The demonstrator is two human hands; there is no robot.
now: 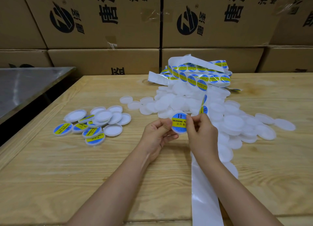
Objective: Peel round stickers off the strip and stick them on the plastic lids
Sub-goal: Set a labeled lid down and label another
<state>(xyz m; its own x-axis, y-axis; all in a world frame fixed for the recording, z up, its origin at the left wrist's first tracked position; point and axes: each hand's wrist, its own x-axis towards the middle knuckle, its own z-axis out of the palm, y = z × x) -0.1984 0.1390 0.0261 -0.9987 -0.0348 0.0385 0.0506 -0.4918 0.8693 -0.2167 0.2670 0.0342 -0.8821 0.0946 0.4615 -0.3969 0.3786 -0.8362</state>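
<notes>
The peeled backing strip [205, 200] runs lengthwise from the table's near edge away toward the heap. Above the wooden table [84, 175], the left hand [156, 136] grips a white lid [177, 132] by its left rim, face tilted toward the person. The right hand [202, 132] pinches the round sticker [178, 121] at its right edge, yellow band level, text upright. The sticking step seems nearly done; smoothing it flat likely comes next, then the labelled lids [81, 129] at left. Beyond lie blank lids [220, 110] and the loaded sticker strip [194, 73].
</notes>
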